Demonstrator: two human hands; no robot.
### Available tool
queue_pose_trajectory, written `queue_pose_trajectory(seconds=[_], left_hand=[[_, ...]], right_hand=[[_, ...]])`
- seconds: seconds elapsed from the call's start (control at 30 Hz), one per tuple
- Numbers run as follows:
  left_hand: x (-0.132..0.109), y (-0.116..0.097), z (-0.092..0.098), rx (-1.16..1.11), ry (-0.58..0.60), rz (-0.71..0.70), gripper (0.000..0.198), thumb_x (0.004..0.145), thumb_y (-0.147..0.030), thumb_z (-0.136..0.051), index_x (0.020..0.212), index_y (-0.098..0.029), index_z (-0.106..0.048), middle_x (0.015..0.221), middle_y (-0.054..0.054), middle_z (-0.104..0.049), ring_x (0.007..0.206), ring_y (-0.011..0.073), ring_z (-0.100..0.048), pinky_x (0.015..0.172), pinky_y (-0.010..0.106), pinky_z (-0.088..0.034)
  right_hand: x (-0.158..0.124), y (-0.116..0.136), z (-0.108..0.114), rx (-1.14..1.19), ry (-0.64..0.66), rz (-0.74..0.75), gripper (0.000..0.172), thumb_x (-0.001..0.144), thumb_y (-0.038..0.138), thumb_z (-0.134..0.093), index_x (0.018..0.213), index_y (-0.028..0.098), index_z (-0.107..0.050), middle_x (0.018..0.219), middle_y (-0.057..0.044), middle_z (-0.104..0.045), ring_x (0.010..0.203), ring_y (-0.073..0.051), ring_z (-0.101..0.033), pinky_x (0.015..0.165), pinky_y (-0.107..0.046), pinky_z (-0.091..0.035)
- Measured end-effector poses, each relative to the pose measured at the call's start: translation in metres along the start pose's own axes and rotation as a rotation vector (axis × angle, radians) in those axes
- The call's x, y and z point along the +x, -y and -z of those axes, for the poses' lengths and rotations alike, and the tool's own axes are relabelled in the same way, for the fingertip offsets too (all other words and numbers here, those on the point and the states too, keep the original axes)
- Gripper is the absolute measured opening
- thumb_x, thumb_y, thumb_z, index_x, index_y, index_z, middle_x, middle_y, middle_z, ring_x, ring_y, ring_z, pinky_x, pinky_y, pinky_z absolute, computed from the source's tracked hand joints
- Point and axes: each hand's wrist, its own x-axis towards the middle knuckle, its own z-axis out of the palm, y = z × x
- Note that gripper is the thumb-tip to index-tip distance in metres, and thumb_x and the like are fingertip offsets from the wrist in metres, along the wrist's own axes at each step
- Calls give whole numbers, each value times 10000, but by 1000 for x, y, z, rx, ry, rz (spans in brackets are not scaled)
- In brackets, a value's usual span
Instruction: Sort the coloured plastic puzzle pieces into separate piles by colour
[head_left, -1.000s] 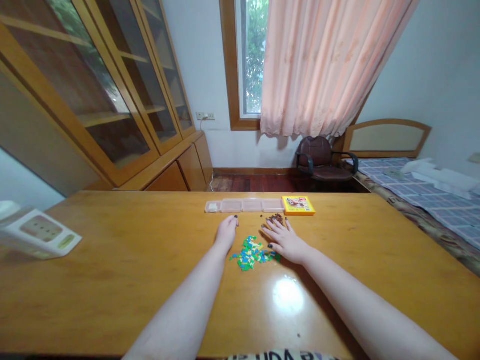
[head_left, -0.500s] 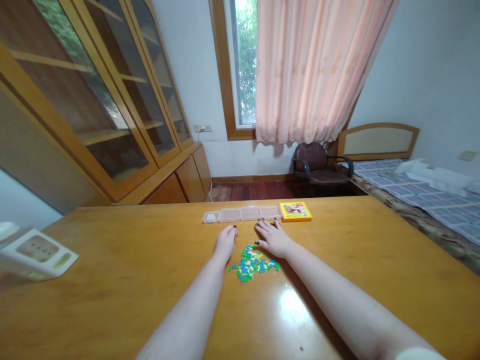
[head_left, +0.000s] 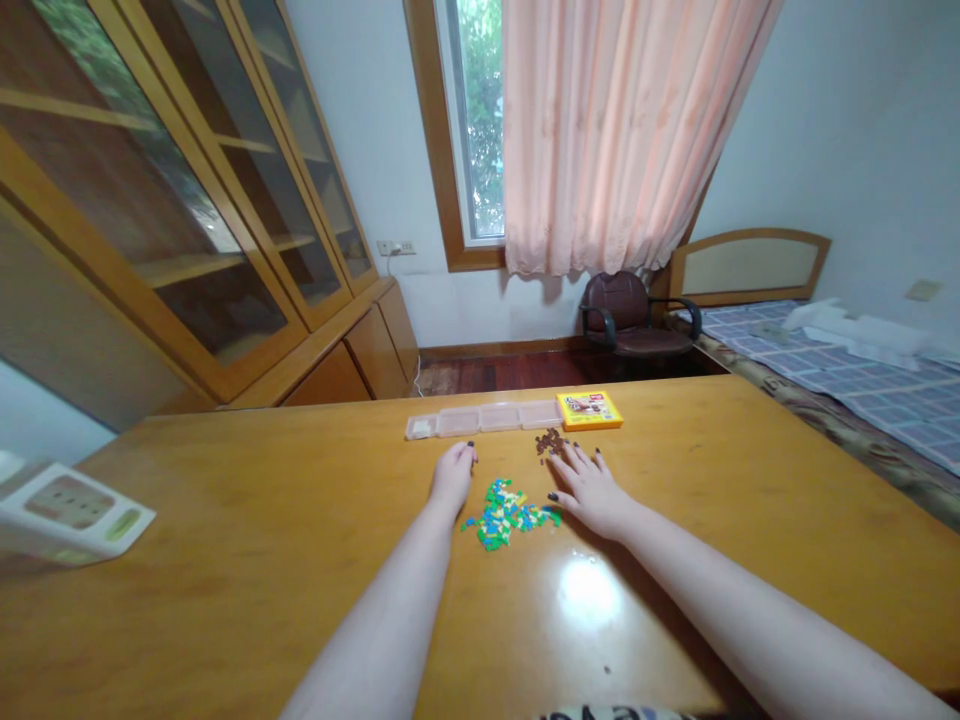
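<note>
A loose pile of small green, blue, white and yellow building bricks [head_left: 496, 522] lies on the table between my forearms. My left hand [head_left: 451, 480] rests left of the pile with its fingers curled closed; whatever they hold, if anything, is hidden. Spread and flat, my right hand [head_left: 592, 488] lies to the right of the pile. Its fingertips are beside a small heap of brown pieces [head_left: 549, 440], at the heap's lower right edge. Beyond both hands stands a row of clear plastic trays [head_left: 478, 418], and a yellow box [head_left: 590, 410] adjoins their right end.
The wooden table [head_left: 262, 560] stretches wide in front of me. A white container [head_left: 75, 512] stands at its left edge. Past the table are a glass-door cabinet [head_left: 225, 240], a brown armchair [head_left: 634, 320] and a bed [head_left: 847, 350].
My right hand has slid right, away from the bricks, uncovering the brown pieces that were mostly hidden under it. My left hand stays closed in nearly the same place. The view has shifted slightly.
</note>
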Motion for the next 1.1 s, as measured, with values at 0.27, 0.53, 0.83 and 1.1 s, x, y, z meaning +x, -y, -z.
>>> queue_pose_trajectory(seconds=[0.27, 0.53, 0.83, 1.1], left_hand=[[0, 2, 0, 12, 2, 3, 221, 739, -346, -389, 602, -197, -478, 518, -40, -421, 526, 131, -424, 515, 228, -291], [-1, -1, 0, 4, -3, -8, 207, 728, -332, -386, 606, -194, -482, 529, -38, -426, 538, 130, -433, 521, 225, -303], [1, 3, -2, 1, -6, -10, 220, 737, -336, -394, 615, -191, -504, 531, -33, -452, 543, 135, -453, 531, 231, -321], [2, 7, -3, -10, -3, -17, 226, 743, -337, -402, 609, -190, -509, 537, -33, -473, 548, 134, -464, 537, 232, -329]], right_hand=[[-13, 13, -10, 57, 103, 142, 711, 899, 575, -281, 1457, 141, -208, 1506, -126, -186, 1393, -268, -171, 1116, -541, -66], [14, 5, 4, 41, 51, 118, 664, 901, 506, -338, 1451, 148, -234, 1509, -120, -177, 1398, -256, -155, 1114, -530, -63], [12, 9, 2, 63, 83, 289, 656, 900, 505, -371, 1436, 136, -284, 1485, -129, -270, 1376, -232, -239, 1130, -447, -139], [21, 9, -2, -8, 22, 214, 684, 885, 537, -384, 1419, 113, -322, 1481, -153, -270, 1370, -264, -248, 1119, -464, -150]])
